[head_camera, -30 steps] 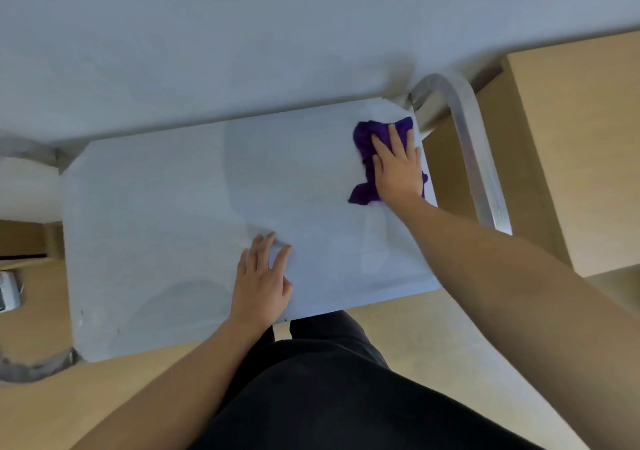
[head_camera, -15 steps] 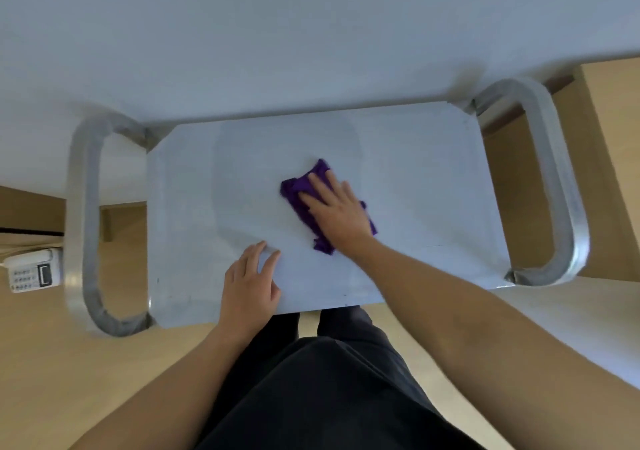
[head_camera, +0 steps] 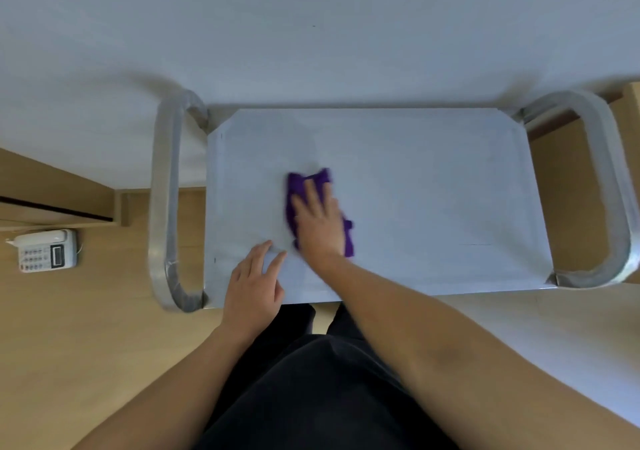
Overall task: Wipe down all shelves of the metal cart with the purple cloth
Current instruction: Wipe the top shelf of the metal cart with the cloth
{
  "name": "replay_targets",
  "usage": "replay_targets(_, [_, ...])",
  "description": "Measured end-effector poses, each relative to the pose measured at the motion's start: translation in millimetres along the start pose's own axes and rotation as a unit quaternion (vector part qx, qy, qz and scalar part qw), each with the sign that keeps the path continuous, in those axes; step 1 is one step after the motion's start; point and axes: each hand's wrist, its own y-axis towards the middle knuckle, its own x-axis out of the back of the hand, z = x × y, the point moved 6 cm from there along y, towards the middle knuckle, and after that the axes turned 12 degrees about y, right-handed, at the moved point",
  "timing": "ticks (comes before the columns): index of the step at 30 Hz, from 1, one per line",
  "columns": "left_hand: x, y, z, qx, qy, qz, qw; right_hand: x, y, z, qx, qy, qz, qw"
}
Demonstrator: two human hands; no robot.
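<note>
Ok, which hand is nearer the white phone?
Left. The left hand rests on the shelf's near edge, right of the phone; the right hand presses the purple cloth farther right.

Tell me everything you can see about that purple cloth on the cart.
The purple cloth is a small, soft-looking rag, crumpled rather than folded, deep violet. It lies on the cart's grey metal top shelf, a little left of the middle. The right hand presses on it with flat, straight fingers and covers most of it, so only its far edge, left side and a strip on the right show. Its outline is blurred.
</note>
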Motion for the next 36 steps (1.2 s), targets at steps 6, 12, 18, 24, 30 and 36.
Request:
replay_targets(6, [-2, -3, 19, -0.017, 0.0, 0.005, 1.0, 11, 18, 7, 0.108, 0.002, 0.01, 0.994])
replay_targets(12, [-4, -1, 23, -0.032, -0.025, 0.012, 0.999, 82, 52, -117, -0.14, 0.098, -0.109, 0.979])
replay_targets(18, [-6, -2, 28, -0.038, -0.042, 0.008, 0.998, 62, 76, -54, -0.19, 0.05, -0.13, 0.972])
replay_targets(24, [-1, -3, 29, -0.035, -0.039, 0.01, 0.999, 5, 81, 88, 0.143, -0.038, 0.005, 0.989])
replay_targets(30, [0, -2, 29, -0.049, -0.049, 0.011, 0.998, 47, 114, 20, 0.121, -0.02, -0.027, 0.992])
replay_targets(36, [0, -1, 31, -0.054, -0.064, 0.007, 0.996, 63, 119, -17, -0.092, 0.025, -0.107, 0.99])
